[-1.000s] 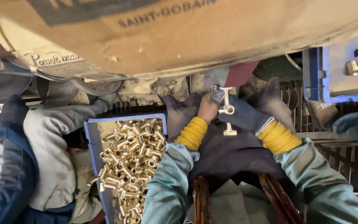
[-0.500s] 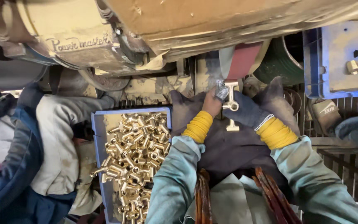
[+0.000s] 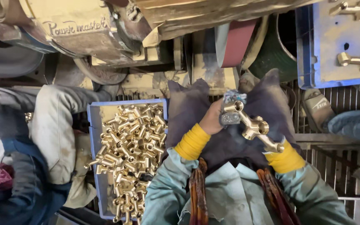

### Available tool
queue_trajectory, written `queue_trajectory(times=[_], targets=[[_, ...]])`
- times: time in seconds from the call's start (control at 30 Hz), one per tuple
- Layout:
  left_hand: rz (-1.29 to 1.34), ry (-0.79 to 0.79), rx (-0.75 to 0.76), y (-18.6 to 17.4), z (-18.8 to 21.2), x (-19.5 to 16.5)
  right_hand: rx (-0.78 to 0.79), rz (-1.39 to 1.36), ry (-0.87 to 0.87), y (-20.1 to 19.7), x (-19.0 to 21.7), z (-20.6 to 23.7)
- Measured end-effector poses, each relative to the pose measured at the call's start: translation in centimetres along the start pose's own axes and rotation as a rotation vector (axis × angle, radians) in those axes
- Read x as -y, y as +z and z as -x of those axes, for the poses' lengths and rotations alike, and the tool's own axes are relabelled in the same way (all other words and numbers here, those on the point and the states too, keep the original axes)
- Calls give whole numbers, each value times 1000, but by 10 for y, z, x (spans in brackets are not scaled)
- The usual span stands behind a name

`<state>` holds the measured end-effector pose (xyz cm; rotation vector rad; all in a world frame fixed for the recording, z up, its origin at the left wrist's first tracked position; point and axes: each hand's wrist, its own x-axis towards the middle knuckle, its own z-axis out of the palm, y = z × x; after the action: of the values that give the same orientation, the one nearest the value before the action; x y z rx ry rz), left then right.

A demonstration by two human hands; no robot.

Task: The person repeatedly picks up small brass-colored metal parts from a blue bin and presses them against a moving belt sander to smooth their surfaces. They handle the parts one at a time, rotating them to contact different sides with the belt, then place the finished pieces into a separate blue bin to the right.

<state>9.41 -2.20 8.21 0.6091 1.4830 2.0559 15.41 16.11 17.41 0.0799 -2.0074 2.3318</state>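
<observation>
I hold a brass tap-shaped fitting [image 3: 253, 125] tilted over my lap, in front of a reddish sanding belt [image 3: 236, 41]. My left hand [image 3: 213, 118], fingers wrapped in tape, grips its upper end. Its lower end runs to my right hand [image 3: 276, 134], which looks dark-covered and mostly hidden just above the yellow cuff [image 3: 286, 160]. A dark cloth [image 3: 188, 108] covers my knees beneath the fitting.
A blue crate [image 3: 93, 125] heaped with several brass fittings [image 3: 130, 150] stands at my left. Another person's sleeve [image 3: 51, 125] lies beside it. A blue tray [image 3: 334, 54] with finished fittings sits top right, above a metal grate [image 3: 338, 121]. A grimy machine housing [image 3: 84, 29] looms overhead.
The fitting stood upright near the belt before; now it is drawn back toward me and tilted diagonally. My view has dropped lower on the machine.
</observation>
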Motion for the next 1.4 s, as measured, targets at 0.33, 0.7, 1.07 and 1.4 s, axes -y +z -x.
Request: queue_trajectory(times=[0.33, 0.7, 1.07, 1.4], targets=[[-132, -33, -137, -2, -5, -10, 309, 364, 135, -12, 3, -7], [-424, 63, -221, -50, -49, 61, 141, 587, 211, -18, -100, -49], [-5, -356, -441, -69, -85, 133, 58, 317, 834, -18, -117, -85], [-8, -365, -521, -66, -78, 140, 100, 304, 565, -22, -125, -79]])
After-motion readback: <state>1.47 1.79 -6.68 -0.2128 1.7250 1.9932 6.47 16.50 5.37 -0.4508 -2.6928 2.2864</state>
